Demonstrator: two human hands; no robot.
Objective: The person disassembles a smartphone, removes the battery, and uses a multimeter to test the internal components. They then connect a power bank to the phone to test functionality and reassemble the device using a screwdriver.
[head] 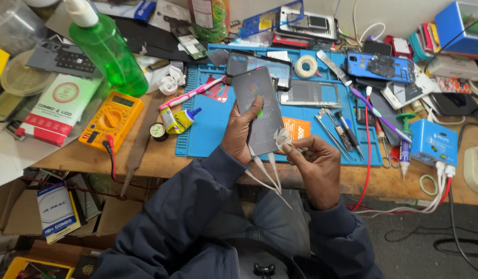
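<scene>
Here the person's left hand (242,133) is closed around a flat, dark grey glass phone panel (258,109), thumb pressed on its face, holding it tilted above the blue rubber work mat (208,135). The right hand (315,164) pinches a crumpled white wad (283,138) against the panel's lower edge, pale strips (267,175) dangling beneath. It looks like a wiping step; the next stroke would call for a steady grip and light pressure along the edge.

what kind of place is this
Most likely a phone repair bench: an opened phone lies on the cluttered wooden table, beside a yellow multimeter and tweezers on a blue work mat.
</scene>
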